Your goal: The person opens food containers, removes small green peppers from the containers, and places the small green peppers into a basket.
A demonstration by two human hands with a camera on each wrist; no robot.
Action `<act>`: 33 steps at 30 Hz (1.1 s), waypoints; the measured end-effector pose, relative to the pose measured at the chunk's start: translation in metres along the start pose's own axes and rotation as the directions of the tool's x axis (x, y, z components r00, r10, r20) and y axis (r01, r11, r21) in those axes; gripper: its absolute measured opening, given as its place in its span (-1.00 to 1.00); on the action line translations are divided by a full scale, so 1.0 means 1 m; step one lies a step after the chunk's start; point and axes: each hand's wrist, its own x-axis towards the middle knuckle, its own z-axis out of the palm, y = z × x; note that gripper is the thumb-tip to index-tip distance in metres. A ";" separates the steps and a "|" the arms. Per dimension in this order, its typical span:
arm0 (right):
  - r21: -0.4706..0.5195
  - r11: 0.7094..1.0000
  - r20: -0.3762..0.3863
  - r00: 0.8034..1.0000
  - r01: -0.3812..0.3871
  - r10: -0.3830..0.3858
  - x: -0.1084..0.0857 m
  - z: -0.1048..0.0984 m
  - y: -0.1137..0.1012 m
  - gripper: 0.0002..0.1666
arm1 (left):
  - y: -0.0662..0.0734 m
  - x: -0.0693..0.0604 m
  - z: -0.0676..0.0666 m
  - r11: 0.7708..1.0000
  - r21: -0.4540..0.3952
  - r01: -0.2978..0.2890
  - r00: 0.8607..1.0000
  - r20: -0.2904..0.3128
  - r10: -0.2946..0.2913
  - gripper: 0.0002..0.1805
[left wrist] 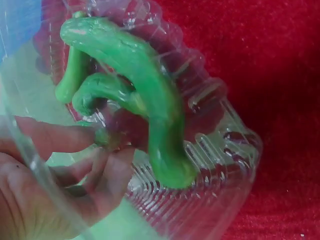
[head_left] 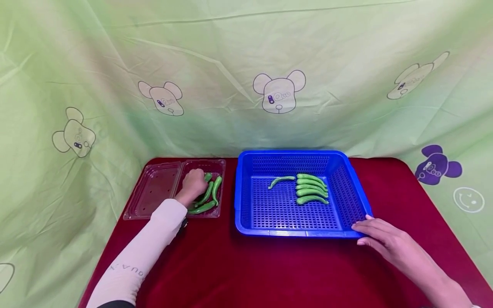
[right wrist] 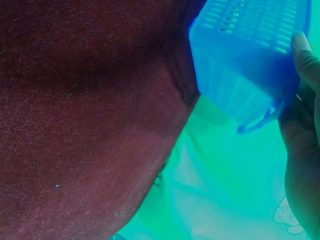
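Observation:
My left hand (head_left: 194,184) reaches into a clear plastic clamshell box (head_left: 223,188). In the left wrist view its thumb and fingertips pinch the end of a green chili pepper (left wrist: 106,138), mostly hidden by the fingers. Several other curved chili peppers (head_left: 216,190) lie around the hand in the box. To the right stands a blue perforated basket (head_left: 296,233). My right hand (head_left: 393,239) grips its near right corner, thumb and fingers on either side of the rim. Inside, several chili peppers (head_left: 311,192) lie in a neat column, and a thinner one (head_left: 281,181) lies left of them.
The box's lid (head_left: 155,190) lies folded back flat on the left. A red cloth (head_left: 250,273) covers the table. A green printed curtain (head_left: 215,119) hangs behind it and along both sides.

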 end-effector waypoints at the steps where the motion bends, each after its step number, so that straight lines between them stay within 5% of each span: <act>1: 0.000 1.000 0.002 1.000 -0.002 0.002 0.000 0.000 0.000 -0.37 | 0.000 0.000 -0.001 1.000 0.004 -0.002 1.000 -0.012 0.002 -0.63; 5: 0.002 1.000 0.001 1.000 -0.002 0.002 0.000 -0.001 0.000 -0.37 | 0.000 0.000 -0.012 1.000 -0.006 -0.029 0.997 -0.068 0.028 -0.61; 9: -0.004 1.000 0.005 1.000 0.012 -0.012 0.001 0.000 0.000 -0.37 | 0.012 -0.001 -0.039 0.995 -0.035 -0.097 0.987 -0.130 0.091 -0.61; 14: -0.008 1.000 0.009 1.000 0.015 -0.015 0.001 -0.001 0.000 -0.39 | 0.057 -0.005 -0.081 0.983 -0.055 -0.177 0.971 -0.174 0.166 -0.81; 17: -0.003 1.000 0.008 1.000 0.001 -0.001 0.001 -0.001 0.000 -0.41 | 0.094 -0.008 -0.094 0.972 -0.025 -0.233 0.958 -0.181 0.224 -0.92; 20: -0.001 1.000 0.012 1.000 -0.007 0.007 0.000 -0.003 0.000 -0.45 | 0.130 -0.008 -0.091 0.952 0.046 -0.302 0.938 -0.164 0.305 -0.89; 26: -0.006 1.000 0.026 1.000 -0.003 0.004 0.002 -0.006 0.000 -0.52 | 0.191 -0.003 -0.060 0.895 0.151 -0.420 0.898 -0.070 0.434 -0.87; 33: -0.001 1.000 0.027 1.000 -0.002 0.002 0.005 -0.008 -0.001 -0.59 | 0.242 0.000 -0.022 0.825 0.184 -0.534 0.844 0.055 0.534 -0.79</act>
